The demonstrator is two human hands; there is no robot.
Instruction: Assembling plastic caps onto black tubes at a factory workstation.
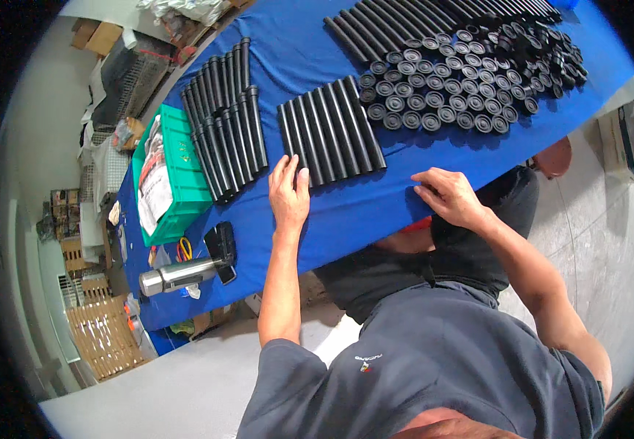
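Note:
A row of plain black tubes (331, 135) lies side by side on the blue tablecloth in front of me. My left hand (289, 194) rests at the near left end of this row, with its fingers apart and the fingertips at the outermost tube. It holds nothing. Over the near table edge, to the right of the tubes, is my right hand (450, 197); its fingers are loosely bent, with a gap between them and nothing seen in them. Farther left lie black tubes with wider collared ends (225, 121), in two overlapping rows.
Many round black caps (434, 84) spread across the right of the table, with more black tubes (383, 29) behind them. At the left stand a green crate (189, 212) holding papers, a steel flask (178, 276) and a black phone-like object (220, 252). A cardboard box (628, 139) sits at far right.

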